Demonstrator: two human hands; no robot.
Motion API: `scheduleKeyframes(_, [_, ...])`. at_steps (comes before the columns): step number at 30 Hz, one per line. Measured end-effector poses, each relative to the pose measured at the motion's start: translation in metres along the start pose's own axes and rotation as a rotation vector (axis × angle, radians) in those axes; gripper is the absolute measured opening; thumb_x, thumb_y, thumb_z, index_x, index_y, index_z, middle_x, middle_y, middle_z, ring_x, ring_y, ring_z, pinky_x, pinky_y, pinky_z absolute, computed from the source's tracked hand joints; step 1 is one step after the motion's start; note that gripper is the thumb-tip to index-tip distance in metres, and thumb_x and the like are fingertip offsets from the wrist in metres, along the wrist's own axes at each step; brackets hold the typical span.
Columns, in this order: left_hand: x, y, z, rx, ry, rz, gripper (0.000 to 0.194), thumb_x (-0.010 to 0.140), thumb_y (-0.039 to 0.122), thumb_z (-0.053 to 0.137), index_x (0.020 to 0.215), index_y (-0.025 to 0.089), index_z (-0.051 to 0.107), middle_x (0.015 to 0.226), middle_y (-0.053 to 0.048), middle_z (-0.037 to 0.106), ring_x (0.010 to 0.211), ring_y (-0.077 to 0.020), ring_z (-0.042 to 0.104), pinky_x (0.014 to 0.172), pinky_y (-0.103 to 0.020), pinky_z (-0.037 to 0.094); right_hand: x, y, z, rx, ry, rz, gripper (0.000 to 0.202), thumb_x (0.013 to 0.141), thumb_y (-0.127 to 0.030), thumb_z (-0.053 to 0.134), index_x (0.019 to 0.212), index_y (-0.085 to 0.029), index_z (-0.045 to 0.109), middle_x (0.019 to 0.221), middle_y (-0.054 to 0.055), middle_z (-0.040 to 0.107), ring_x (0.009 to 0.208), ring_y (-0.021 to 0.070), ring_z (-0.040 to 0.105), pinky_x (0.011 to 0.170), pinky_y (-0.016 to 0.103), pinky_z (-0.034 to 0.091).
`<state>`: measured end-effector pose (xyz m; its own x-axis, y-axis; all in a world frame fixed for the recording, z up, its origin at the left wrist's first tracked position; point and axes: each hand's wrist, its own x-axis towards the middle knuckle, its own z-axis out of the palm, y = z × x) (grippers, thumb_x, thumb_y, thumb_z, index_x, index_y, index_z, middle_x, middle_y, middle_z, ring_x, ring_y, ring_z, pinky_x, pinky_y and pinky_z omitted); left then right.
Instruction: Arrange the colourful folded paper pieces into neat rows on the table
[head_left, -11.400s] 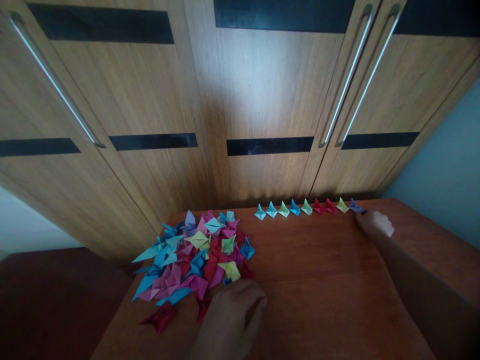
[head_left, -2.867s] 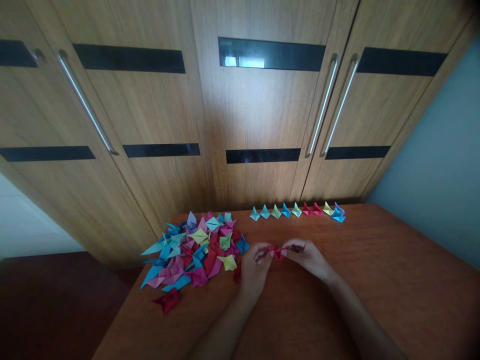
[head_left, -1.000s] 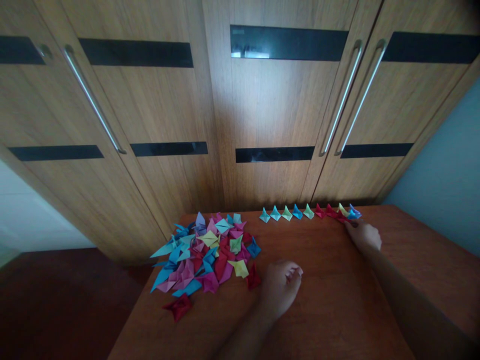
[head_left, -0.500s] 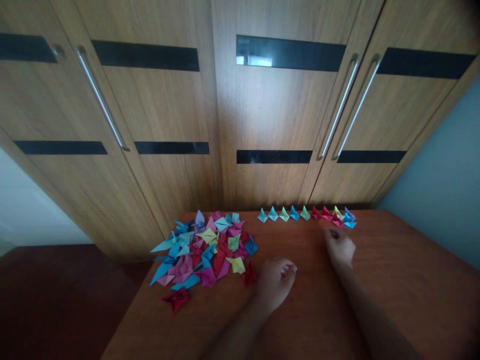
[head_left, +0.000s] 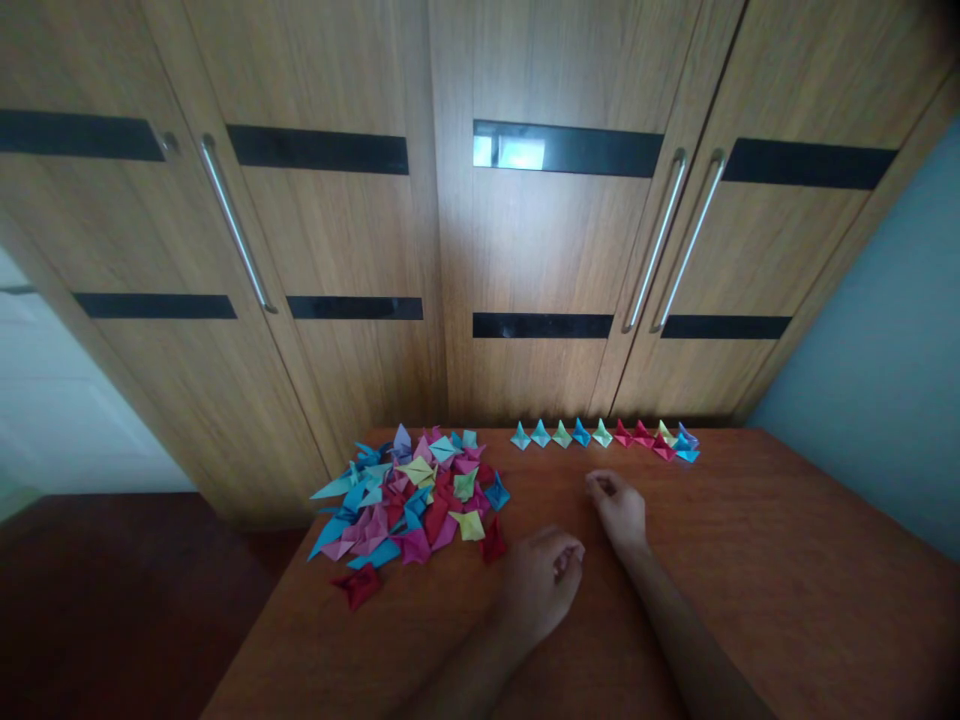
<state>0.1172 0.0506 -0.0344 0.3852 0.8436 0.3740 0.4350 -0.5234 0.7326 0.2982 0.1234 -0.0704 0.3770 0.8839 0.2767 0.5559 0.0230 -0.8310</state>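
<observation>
Folded paper pieces in many colours lie in a heap (head_left: pixel 412 500) on the left of the table. My left hand (head_left: pixel 544 585) is curled into a loose fist just right of the heap, close to a dark red folded piece (head_left: pixel 493 541). To its right, my right hand (head_left: pixel 621 512) hovers over the table with thumb and fingertips drawn together. No paper shows in either hand. Beyond my hands, a row of small folded paper pieces (head_left: pixel 562 434) stands along the table's back edge, pale blue and green at left, red pieces (head_left: pixel 641 433) and a blue one (head_left: pixel 686 443) at right.
Another red folded piece (head_left: pixel 358 587) lies apart at the heap's front. The brown table (head_left: pixel 750 560) backs onto a wooden wardrobe (head_left: pixel 525 380) with long metal handles (head_left: pixel 656 240). A pale blue wall (head_left: pixel 877 350) is at the right.
My right hand has moved left, away from the right end of the row and nearer my left hand. My left hand has barely moved. The camera view has tilted slightly up.
</observation>
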Motion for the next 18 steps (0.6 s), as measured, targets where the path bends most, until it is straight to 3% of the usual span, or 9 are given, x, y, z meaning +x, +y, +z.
scheduleKeyframes(4, [-0.022, 0.003, -0.013, 0.2, 0.031, 0.044, 0.017, 0.081, 0.013, 0.048, 0.08, 0.022, 0.062, 0.075, -0.001, 0.062, 0.067, -0.014, 0.057, 0.061, -0.022, 0.042, -0.001, 0.0, 0.002, 0.035, -0.019, -0.014, 0.031, 0.077, -0.047, 0.05, 0.082, -0.02, 0.064, 0.074, 0.005, 0.069, 0.069, 0.022, 0.064, 0.065, 0.03, 0.047])
scheduleKeyframes(9, [-0.042, -0.01, -0.051, 0.525, 0.056, 0.045, 0.02, 0.086, 0.02, 0.045, 0.097, 0.025, 0.061, 0.085, -0.003, 0.063, 0.076, -0.0182, 0.06, 0.071, -0.029, 0.046, 0.0, 0.001, 0.005, 0.077, -0.014, -0.025, 0.031, 0.075, -0.045, 0.05, 0.08, -0.019, 0.065, 0.076, 0.005, 0.07, 0.071, 0.021, 0.064, 0.068, 0.029, 0.047])
scheduleKeyframes(13, [-0.05, -0.026, -0.079, 0.632, 0.084, -0.1, 0.023, 0.089, 0.028, 0.043, 0.108, 0.025, 0.056, 0.103, -0.006, 0.063, 0.09, -0.0209, 0.061, 0.074, -0.03, 0.048, 0.001, 0.003, 0.008, 0.098, -0.026, -0.039, 0.03, 0.075, -0.043, 0.05, 0.082, -0.019, 0.065, 0.075, 0.005, 0.069, 0.07, 0.0202, 0.064, 0.067, 0.029, 0.047])
scheduleKeyframes(18, [-0.051, -0.03, -0.085, 0.626, 0.005, -0.261, 0.025, 0.086, 0.033, 0.048, 0.11, 0.025, 0.051, 0.107, -0.005, 0.061, 0.09, -0.0213, 0.062, 0.065, -0.027, 0.048, 0.003, 0.007, 0.01, 0.107, -0.062, -0.064, 0.028, 0.075, -0.044, 0.051, 0.081, -0.019, 0.065, 0.075, 0.004, 0.069, 0.068, 0.0192, 0.064, 0.067, 0.028, 0.048])
